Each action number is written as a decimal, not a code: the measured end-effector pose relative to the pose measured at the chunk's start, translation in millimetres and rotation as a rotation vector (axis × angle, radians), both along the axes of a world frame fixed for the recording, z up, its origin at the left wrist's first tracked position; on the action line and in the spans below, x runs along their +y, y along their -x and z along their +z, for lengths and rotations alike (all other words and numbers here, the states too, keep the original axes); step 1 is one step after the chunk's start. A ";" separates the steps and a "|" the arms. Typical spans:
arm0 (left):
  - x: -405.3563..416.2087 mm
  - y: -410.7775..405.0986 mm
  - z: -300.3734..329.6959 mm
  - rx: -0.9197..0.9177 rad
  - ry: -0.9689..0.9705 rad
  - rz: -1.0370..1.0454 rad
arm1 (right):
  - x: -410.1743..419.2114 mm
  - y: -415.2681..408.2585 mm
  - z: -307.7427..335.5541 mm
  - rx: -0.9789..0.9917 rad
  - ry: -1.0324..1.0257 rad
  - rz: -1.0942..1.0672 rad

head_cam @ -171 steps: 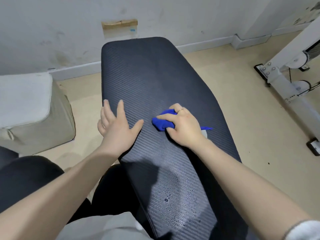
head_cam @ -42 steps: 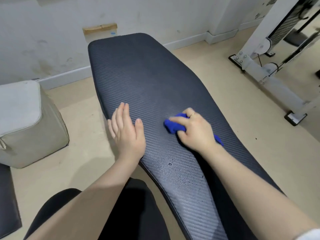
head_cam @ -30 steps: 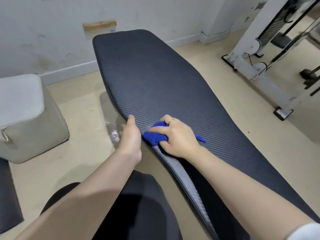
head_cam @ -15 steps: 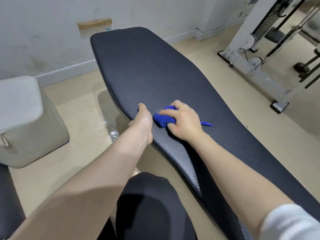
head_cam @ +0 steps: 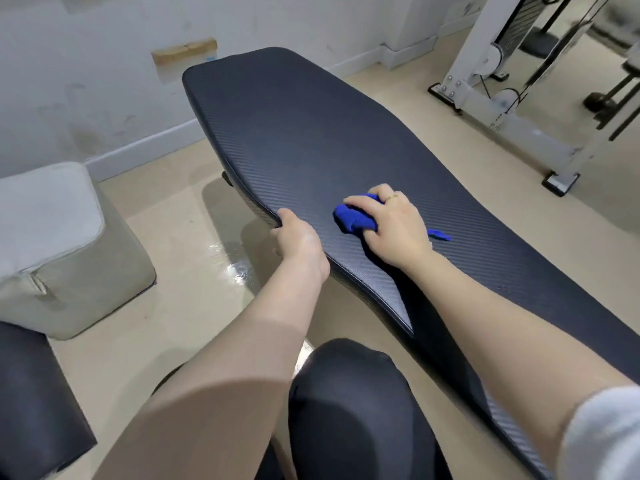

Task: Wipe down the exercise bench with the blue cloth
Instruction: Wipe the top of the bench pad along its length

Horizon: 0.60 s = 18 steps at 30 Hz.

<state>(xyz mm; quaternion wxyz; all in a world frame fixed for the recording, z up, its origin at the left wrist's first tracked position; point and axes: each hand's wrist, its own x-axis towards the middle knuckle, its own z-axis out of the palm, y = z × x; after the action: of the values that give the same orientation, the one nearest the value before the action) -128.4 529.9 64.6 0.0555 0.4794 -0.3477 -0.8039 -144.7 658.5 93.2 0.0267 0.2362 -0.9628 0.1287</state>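
Observation:
A long black padded exercise bench (head_cam: 311, 133) with a ribbed surface runs from the wall toward me on the right. My right hand (head_cam: 394, 226) presses a bunched blue cloth (head_cam: 353, 218) onto the bench's middle, and a thin blue strip of the cloth sticks out behind the hand. My left hand (head_cam: 299, 239) grips the bench's left edge just beside the cloth, thumb on top and fingers curled under the pad.
A beige cushioned stool (head_cam: 52, 244) stands on the floor at the left. A white cable machine frame (head_cam: 502, 98) stands at the right rear. A dark pad (head_cam: 31, 403) sits at the lower left. A wet shiny patch (head_cam: 235, 265) lies on the floor under the bench.
My left hand went from lying flat on the bench top to gripping its left edge. My right hand has kept moving the cloth around the bench's middle.

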 end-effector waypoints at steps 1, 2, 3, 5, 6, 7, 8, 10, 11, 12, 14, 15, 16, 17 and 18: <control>4.5 -11.1 7.9 -0.004 0.029 0.010 | 9.3 -11.8 0.3 -0.030 -0.006 0.028; 9.5 -22.6 16.3 -0.009 0.072 0.010 | 23.4 -26.7 0.2 -0.052 -0.010 0.061; 16.0 -30.8 22.7 -0.042 0.112 -0.022 | 39.4 -43.0 -0.2 -0.074 0.007 0.089; 31.5 -41.9 29.3 -0.074 0.190 -0.166 | 65.7 -65.0 -2.6 -0.106 0.036 0.133; 38.3 -45.9 30.5 -0.057 0.199 -0.247 | 71.6 -64.2 -4.9 -0.099 0.026 0.154; 44.6 -50.5 32.5 -0.048 0.189 -0.313 | 72.1 -55.8 -7.6 -0.080 0.019 0.167; 48.7 -50.8 31.5 -0.043 0.187 -0.341 | 68.5 -42.0 -9.7 -0.047 0.024 0.132; 51.5 -47.6 31.6 -0.062 0.210 -0.339 | 53.3 -10.4 -9.4 0.010 0.040 -0.037; 52.5 -44.8 30.6 -0.079 0.223 -0.324 | 45.5 0.9 -8.4 0.009 0.046 -0.122; 53.8 -41.4 28.6 -0.099 0.245 -0.321 | 40.5 5.0 -7.4 0.003 0.044 -0.175; 59.2 -38.5 26.8 -0.146 0.303 -0.302 | 44.9 -8.4 -6.5 0.013 0.035 -0.145; 64.3 -37.8 26.5 -0.163 0.358 -0.289 | 53.7 -21.7 -6.9 0.016 0.054 -0.087; 70.3 -37.3 26.5 -0.182 0.422 -0.262 | 62.4 -38.5 -7.4 0.004 0.072 -0.026; 75.3 -37.1 26.5 -0.206 0.482 -0.234 | 69.7 -54.0 -7.2 -0.026 0.089 0.021; 78.1 -36.5 26.6 -0.236 0.529 -0.214 | 75.2 -60.7 -7.4 -0.063 0.093 0.048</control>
<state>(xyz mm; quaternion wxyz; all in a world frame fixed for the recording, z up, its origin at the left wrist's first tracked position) -91.9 608.0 91.2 0.0529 0.4990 -0.5975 -0.6255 -84.0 733.8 85.8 0.0044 0.2536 -0.9502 0.1811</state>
